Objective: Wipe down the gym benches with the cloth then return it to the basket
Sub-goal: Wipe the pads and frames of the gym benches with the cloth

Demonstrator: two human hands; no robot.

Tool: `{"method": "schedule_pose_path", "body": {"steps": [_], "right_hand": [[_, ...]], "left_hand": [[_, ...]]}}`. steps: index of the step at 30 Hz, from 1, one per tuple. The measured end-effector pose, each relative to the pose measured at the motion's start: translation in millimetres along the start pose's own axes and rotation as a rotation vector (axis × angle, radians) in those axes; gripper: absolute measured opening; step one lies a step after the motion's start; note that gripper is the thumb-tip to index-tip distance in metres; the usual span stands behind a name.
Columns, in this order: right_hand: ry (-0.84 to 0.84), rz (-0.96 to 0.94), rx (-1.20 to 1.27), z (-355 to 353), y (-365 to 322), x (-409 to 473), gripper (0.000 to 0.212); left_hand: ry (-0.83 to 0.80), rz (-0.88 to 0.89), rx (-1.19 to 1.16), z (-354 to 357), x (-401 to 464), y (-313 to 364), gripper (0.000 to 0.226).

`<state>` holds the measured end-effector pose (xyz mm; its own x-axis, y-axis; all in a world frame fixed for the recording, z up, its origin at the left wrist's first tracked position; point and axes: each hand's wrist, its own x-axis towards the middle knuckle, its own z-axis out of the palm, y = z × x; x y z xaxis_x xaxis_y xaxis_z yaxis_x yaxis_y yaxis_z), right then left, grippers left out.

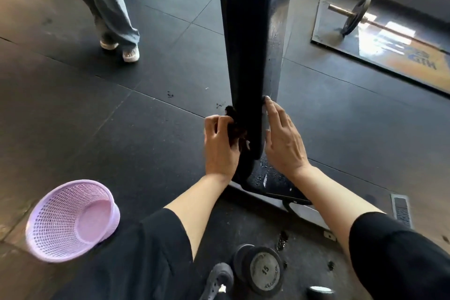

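Note:
A black padded gym bench [250,39] stretches away from me, its narrow near end between my hands. My left hand [220,146] grips a dark cloth [235,129] bunched against the left side of the pad. Flat against the right side of the pad rests my right hand [283,139], its fingers straight. Water drops glisten on the pad's right face and on the frame below. A lilac mesh basket [70,220] lies tilted on the floor at lower left, with nothing in it.
A 15-marked dumbbell [261,269] lies on the floor near my feet. Another person's legs [114,7] stand at upper left. A barbell with a plate [355,14] rests on a platform mat at upper right. Black rubber tiles cover the floor.

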<state>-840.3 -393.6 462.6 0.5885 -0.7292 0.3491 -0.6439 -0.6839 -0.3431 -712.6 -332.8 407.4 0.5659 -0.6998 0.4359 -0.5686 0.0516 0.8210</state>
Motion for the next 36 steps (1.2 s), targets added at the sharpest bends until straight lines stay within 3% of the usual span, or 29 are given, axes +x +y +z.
{"method": "schedule_pose_path", "body": {"steps": [4,8,13,16,19,25,31,36], "right_hand": [[-0.010,-0.023,0.041,5.1,6.4,-5.0,0.072],[0.017,-0.006,0.071,12.7,14.1,-9.5,0.075],[0.001,0.020,0.035,23.3,18.4,-29.0,0.078],[0.011,0.069,0.040,28.6,17.4,-39.1,0.083],[0.017,0.103,0.049,34.2,18.5,-39.1,0.087],[0.035,0.119,0.081,49.3,24.4,-42.2,0.092],[0.039,0.100,0.071,59.7,35.0,-55.6,0.088],[0.017,0.048,0.116,72.3,55.8,-63.7,0.088]], "left_hand": [[0.201,0.066,-0.047,0.1,-2.6,24.0,0.036],[0.090,0.121,-0.029,20.6,11.5,31.3,0.035],[-0.167,0.009,0.047,16.7,-21.1,-8.5,0.045],[0.005,0.005,-0.055,9.8,-31.9,-7.1,0.050],[0.108,0.070,-0.123,16.0,-16.8,11.6,0.035],[-0.153,-0.039,-0.036,41.4,-26.3,-16.5,0.040],[0.147,-0.003,-0.085,37.0,-54.1,-21.0,0.046],[0.039,-0.015,-0.046,72.7,-45.8,-21.1,0.037]]}}
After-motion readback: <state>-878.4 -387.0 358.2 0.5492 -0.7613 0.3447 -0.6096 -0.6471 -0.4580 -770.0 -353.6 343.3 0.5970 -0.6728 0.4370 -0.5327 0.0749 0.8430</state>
